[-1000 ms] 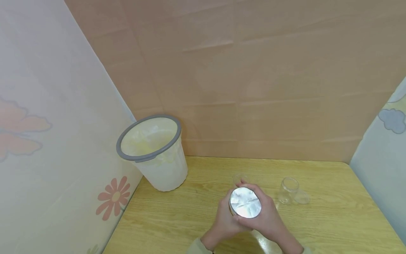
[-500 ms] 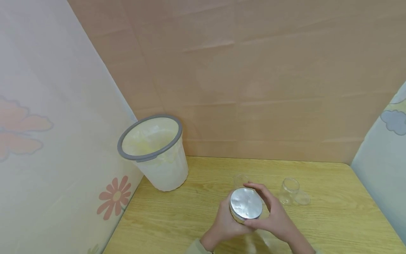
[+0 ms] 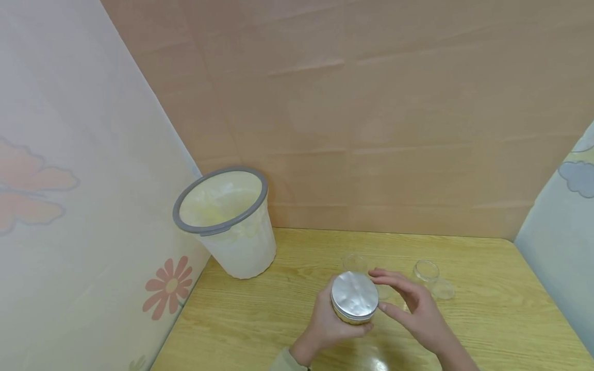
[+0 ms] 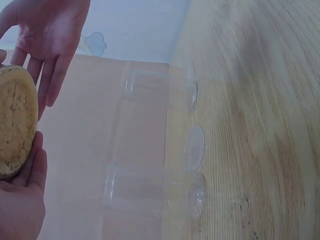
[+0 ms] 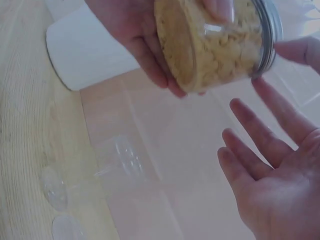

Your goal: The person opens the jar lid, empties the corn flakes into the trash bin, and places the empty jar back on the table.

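Observation:
My left hand (image 3: 325, 324) grips a round clear jar (image 5: 220, 50) by its side. Pale yellow flakes or small pieces fill it, showing through the wall and base (image 4: 15, 120). Its silver top (image 3: 355, 293) looks slightly crinkled and tilts toward the head camera. Just right of the top is my right hand (image 3: 419, 312), fingers loosely spread. In the right wrist view, its thumb and index finger are close to the jar's metallic rim (image 5: 270, 37); whether they touch it I cannot tell.
Two clear cylindrical containers, one farther left (image 3: 354, 263) and one on the right (image 3: 425, 270), stand on the wooden table (image 3: 501, 319) beyond the hands. By the right one lies a clear disc (image 3: 443, 289). A white bin (image 3: 246, 252) with a grey rim stands back left, near the wall.
My right hand has let go of the jar's top and drawn away to the right, its fingers spreading. The left hand keeps hold of the jar, now tilted a little differently.

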